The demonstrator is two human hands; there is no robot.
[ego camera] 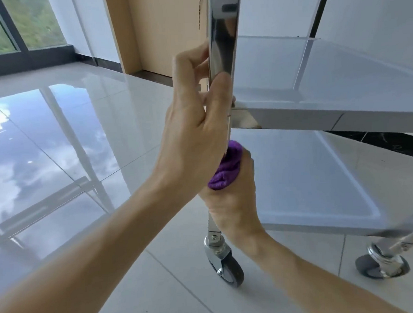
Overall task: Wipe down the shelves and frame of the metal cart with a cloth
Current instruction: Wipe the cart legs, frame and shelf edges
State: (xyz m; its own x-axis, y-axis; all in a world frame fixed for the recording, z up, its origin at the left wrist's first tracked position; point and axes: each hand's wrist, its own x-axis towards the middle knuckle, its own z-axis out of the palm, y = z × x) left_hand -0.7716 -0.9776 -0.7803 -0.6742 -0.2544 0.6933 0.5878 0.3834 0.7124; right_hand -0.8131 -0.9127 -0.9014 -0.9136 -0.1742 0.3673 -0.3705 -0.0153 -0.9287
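Note:
A shiny metal cart stands on castors, seen from low down at its near left corner. Its upright post [223, 31] runs top to bottom through the middle of the view. My left hand [194, 123] grips this post at the level of the middle shelf [340, 87]. Below it, my right hand [234, 198] holds a bunched purple cloth [225, 167] pressed against the post between the middle shelf and the bottom shelf [298, 187]. Part of the cloth is hidden inside my fist.
A grey castor [227, 267] sits under the post and another [381, 264] at the right. Glossy pale floor tiles [69, 151] spread to the left. A wooden panel [160, 27] and a window [9, 25] stand behind.

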